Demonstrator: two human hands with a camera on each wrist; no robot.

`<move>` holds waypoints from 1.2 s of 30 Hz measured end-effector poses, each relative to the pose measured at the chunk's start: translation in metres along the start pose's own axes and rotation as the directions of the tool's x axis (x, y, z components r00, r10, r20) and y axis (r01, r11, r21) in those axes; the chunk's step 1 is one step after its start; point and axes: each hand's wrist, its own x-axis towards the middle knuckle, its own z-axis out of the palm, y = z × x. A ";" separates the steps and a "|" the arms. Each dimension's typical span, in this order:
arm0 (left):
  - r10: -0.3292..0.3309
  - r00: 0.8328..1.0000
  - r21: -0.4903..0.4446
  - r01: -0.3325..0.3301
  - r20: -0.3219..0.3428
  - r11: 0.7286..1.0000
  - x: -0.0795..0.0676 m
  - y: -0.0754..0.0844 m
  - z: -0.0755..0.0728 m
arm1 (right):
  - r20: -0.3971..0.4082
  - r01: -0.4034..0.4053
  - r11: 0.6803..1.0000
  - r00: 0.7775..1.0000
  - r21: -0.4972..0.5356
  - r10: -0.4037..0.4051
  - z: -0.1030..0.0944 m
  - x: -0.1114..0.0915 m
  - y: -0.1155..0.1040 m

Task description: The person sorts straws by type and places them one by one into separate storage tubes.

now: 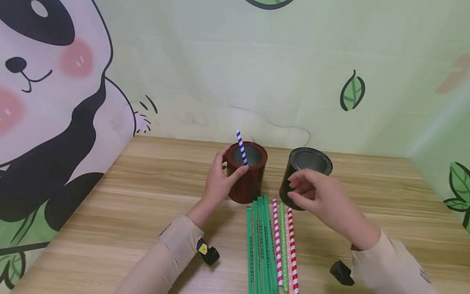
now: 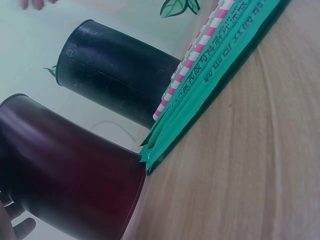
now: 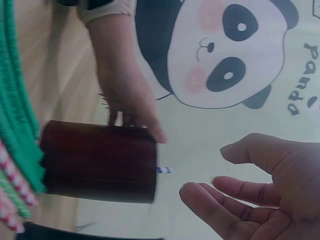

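A dark red-brown cylindrical cup (image 1: 247, 183) stands upright on the table, and a blue-and-white striped paper straw (image 1: 241, 147) leans inside it, sticking out above the rim. My left hand (image 1: 219, 175) grips this cup from its left side, thumb at the near rim and fingers partly hidden behind. Nothing is between the fingers of my right hand (image 1: 323, 194), which hovers in front of a black cylindrical cup (image 1: 286, 183) with fingers loosely bent. In the right wrist view, thumb and fingertips stand apart. How the left fingertips lie is mostly hidden.
Several green paper-wrapped straws (image 1: 261, 245) lie side by side in front of the cups. To their right are a pink-striped straw (image 1: 277, 241), a green dotted straw (image 1: 284, 249) and a red-striped straw (image 1: 292, 249). A panda-printed backdrop (image 1: 220, 73) rises behind the wooden table (image 1: 147, 196).
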 end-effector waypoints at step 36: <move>-0.008 1.000 0.003 0.008 -0.003 1.000 -0.002 0.003 0.000 | 0.166 -0.166 0.981 0.969 -0.097 0.181 0.068 -0.035 0.066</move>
